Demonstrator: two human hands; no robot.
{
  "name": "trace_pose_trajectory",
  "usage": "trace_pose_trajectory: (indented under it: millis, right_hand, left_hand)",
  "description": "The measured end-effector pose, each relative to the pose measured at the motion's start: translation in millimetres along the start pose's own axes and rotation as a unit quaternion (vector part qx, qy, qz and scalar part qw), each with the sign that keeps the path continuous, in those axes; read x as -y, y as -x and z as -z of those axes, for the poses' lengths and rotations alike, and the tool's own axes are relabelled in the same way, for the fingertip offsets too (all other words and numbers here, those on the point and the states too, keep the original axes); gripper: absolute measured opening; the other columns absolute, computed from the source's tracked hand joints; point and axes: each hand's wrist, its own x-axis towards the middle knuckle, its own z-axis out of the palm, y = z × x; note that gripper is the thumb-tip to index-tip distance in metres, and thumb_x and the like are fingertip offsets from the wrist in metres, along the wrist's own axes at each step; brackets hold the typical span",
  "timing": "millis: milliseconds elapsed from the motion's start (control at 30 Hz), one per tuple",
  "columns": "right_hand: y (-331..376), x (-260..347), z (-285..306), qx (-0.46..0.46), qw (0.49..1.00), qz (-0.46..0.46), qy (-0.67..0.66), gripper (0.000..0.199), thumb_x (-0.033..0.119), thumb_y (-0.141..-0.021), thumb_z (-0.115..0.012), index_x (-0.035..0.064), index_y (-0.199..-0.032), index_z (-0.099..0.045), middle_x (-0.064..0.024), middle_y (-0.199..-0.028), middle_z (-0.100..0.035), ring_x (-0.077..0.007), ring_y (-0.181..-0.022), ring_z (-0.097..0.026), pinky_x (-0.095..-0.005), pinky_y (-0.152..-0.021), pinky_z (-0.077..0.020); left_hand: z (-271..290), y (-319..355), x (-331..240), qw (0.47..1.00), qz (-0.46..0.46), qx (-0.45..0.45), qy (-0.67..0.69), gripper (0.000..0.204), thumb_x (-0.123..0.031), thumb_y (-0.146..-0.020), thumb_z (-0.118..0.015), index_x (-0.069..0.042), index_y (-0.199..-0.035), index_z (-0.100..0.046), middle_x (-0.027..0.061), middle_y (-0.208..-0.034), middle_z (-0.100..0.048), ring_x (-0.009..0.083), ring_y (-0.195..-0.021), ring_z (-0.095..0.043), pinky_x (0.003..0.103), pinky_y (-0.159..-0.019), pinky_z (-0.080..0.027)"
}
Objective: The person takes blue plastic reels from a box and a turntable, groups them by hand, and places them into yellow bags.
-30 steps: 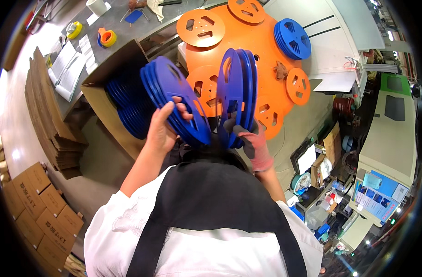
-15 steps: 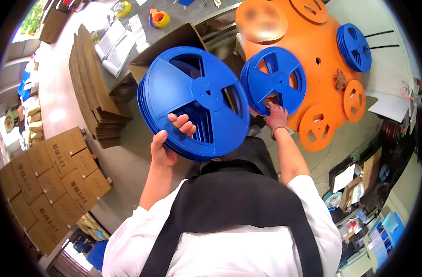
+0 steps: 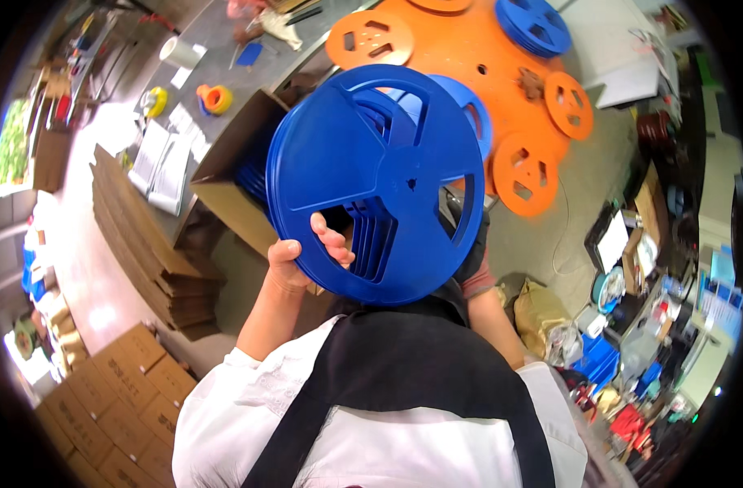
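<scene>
A thick stack of large blue plastic reels (image 3: 424, 167) is held up in front of my chest, tilted. My bare left hand (image 3: 294, 264) grips its lower left rim, fingers through a window of the reel and thumb outside. At the right rim is my gloved right hand (image 3: 475, 264), closed against the stack, its fingers mostly hidden behind it. Another blue reel (image 3: 471, 110) shows partly behind the stack, at the orange round turntable (image 3: 469, 41). An open cardboard box (image 3: 229, 215) with blue reels inside stands behind on the left.
Orange discs (image 3: 524, 175) and a further blue reel stack (image 3: 534, 24) sit around the turntable. On the grey table (image 3: 225, 61) are tape rolls (image 3: 217, 99) and an open notebook (image 3: 160, 167). Flattened cardboard (image 3: 144, 236) leans at left; packed cartons (image 3: 111, 407) stand lower left.
My view has turned right. The held stack has moved a little right and up in view. My right hand has left the reel on the turntable and come to the held stack's right rim.
</scene>
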Motion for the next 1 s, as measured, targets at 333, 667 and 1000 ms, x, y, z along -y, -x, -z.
trace_pose_trajectory:
  millis: [333,667,1000]
  right_hand:
    - [136.8,21.1,100.4,0.001,0.977,0.200,-0.076,0.064,0.051,-0.093,-0.051,0.0094,-0.140,-0.038,-0.0081,-0.133,-0.049,-0.0227,-0.110,-0.054,-0.0368,-0.095,-0.0441]
    - [349.4,-30.2,273.3,-0.445,0.742,0.361,0.348,0.073,0.031,-0.076,-0.074,0.0041,-0.136,-0.042,-0.0225,-0.135,-0.045,-0.0384,-0.125,-0.043,-0.0417,-0.105,-0.0359]
    - [454.2,-104.1,286.6,-0.349,0.869,0.300,0.183,0.094,0.019,-0.070,-0.079,0.0110,-0.146,-0.024,-0.0202,-0.132,-0.050,-0.0334,-0.121,-0.050,-0.0402,-0.101,-0.0405]
  left_hand:
    - [-24.1,-21.8,111.6,0.971,0.220,0.066,-0.057,0.044,-0.009,-0.073,-0.060,0.006,-0.113,-0.052,0.0301,-0.109,-0.063,0.0416,-0.099,-0.064,0.054,-0.096,-0.046]
    - [-63.6,7.9,403.9,0.871,0.352,-0.143,-0.313,0.046,-0.023,-0.084,-0.066,0.003,-0.119,-0.050,0.0241,-0.122,-0.057,0.0332,-0.112,-0.058,0.045,-0.101,-0.045]
    - [-38.8,113.3,582.8,0.679,0.579,0.003,-0.451,0.063,-0.035,-0.095,-0.055,-0.009,-0.146,-0.030,0.0067,-0.135,-0.044,0.0199,-0.122,-0.044,0.035,-0.102,-0.035]
